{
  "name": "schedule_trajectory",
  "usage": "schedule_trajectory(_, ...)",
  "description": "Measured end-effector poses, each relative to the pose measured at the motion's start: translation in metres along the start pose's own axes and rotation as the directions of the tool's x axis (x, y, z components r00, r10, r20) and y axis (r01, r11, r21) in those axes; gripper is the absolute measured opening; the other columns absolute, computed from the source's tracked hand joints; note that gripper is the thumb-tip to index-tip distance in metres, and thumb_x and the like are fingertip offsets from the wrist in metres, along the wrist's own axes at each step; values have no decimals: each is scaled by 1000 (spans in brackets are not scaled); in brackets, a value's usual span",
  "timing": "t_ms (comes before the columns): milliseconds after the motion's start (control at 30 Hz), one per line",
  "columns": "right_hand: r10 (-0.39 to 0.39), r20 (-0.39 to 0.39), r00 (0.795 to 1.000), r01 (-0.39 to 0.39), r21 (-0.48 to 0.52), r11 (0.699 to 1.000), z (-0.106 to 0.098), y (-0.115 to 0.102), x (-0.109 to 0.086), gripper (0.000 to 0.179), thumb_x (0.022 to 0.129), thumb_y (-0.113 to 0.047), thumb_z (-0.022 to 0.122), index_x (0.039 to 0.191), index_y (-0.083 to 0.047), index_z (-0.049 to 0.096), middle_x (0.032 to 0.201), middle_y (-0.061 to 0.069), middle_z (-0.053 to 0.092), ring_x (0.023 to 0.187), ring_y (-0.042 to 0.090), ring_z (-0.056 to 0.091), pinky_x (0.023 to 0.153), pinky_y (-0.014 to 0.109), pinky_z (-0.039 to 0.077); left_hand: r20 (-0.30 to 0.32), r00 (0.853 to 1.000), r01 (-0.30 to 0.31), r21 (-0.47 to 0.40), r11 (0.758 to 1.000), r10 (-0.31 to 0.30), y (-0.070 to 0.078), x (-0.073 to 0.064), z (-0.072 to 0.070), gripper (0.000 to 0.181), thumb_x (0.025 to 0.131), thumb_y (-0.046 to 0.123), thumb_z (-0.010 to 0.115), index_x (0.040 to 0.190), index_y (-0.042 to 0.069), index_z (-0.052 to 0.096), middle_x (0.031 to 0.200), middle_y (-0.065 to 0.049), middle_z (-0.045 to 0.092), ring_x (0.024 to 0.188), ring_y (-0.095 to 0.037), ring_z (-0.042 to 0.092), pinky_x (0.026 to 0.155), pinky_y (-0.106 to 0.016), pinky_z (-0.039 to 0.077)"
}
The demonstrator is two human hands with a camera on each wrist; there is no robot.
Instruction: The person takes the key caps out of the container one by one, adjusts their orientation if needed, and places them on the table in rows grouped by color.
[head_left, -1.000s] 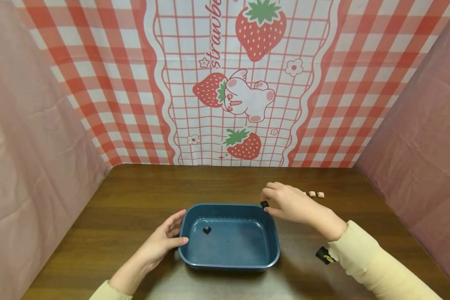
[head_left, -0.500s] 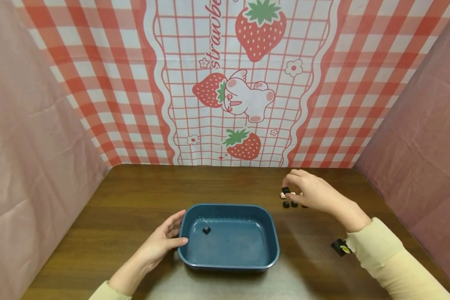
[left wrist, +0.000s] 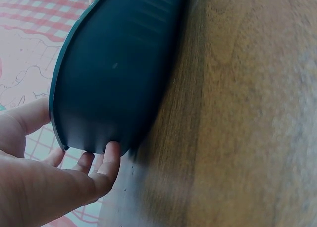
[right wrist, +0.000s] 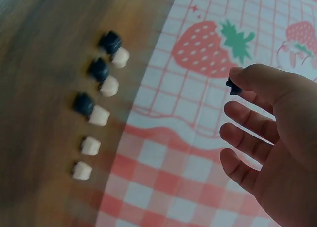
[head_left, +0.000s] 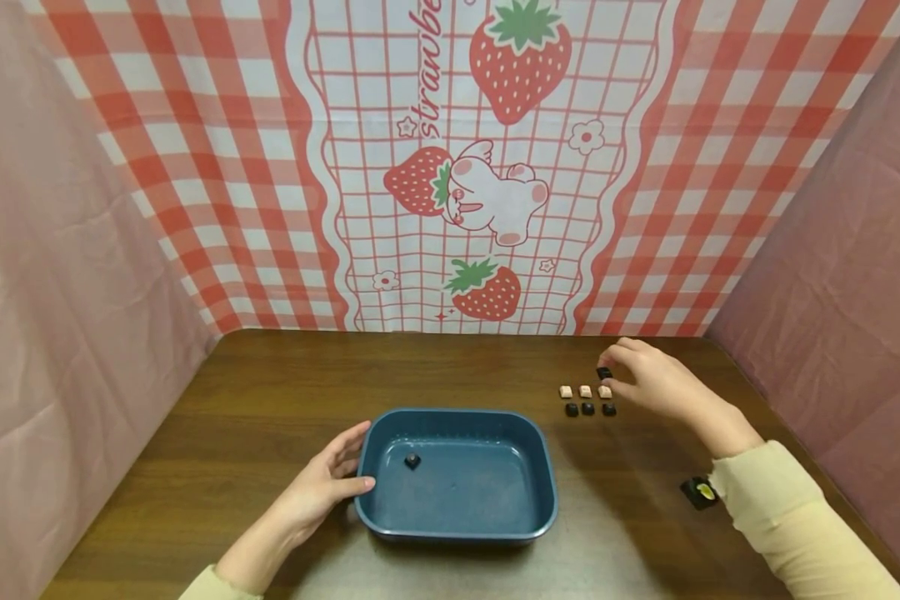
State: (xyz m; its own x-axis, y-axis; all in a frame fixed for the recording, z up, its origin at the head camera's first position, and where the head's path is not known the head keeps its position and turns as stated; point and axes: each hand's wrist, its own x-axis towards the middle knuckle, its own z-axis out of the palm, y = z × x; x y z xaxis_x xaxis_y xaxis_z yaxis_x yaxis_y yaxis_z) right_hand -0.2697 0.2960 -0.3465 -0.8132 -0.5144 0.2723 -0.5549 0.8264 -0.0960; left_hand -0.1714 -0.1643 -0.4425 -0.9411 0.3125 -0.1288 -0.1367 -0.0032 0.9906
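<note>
My right hand (head_left: 656, 379) pinches a black keycap (head_left: 603, 373) between thumb and index finger, above the table at the back right. The right wrist view shows that keycap (right wrist: 234, 87) at the fingertips, other fingers loosely bent. Below the hand lie a row of cream keycaps (head_left: 585, 392) and a nearer row of black keycaps (head_left: 588, 409); the hand hides some cream ones in the head view. My left hand (head_left: 322, 479) grips the left wall of a blue plastic basin (head_left: 457, 533), thumb over the rim, fingers outside. One black keycap (head_left: 412, 460) lies inside the basin.
A brown wooden table (head_left: 285, 375) bears everything. Behind it hangs a red-and-white strawberry cloth (head_left: 487, 208), with pink cloths (head_left: 840, 250) at both sides. A small black device with a yellow mark (head_left: 699, 492) sits by my right sleeve.
My right hand has moved right with the black keycap, from beside the basin's far right corner to over the keycap rows. My left hand and the basin have hardly moved.
</note>
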Motion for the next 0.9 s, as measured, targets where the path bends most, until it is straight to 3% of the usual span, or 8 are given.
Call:
schedule_trajectory(567, 99, -46, 994, -98, 32, 995, 36, 44, -25, 19, 76, -10, 74, 92, -8, 64, 89, 5, 61, 81, 25, 60, 67, 44, 47, -14, 1000, 4, 12, 1000, -3, 0, -1, 0, 76, 83, -2, 65, 147, 7, 27, 145, -23, 32, 124, -37, 42, 91, -33, 43)
schedule_trajectory(900, 177, 35, 984, -178, 21, 984, 56, 59, -32, 19, 76, -12, 75, 90, -8, 63, 85, 6, 58, 77, 22, 56, 62, 40, 45, -12, 1000, 2, 6, 1000, -2, 1, -1, 0, 76, 82, -2, 65, 147, 7, 27, 145, -24, 32, 125, -38, 41, 91, -33, 43)
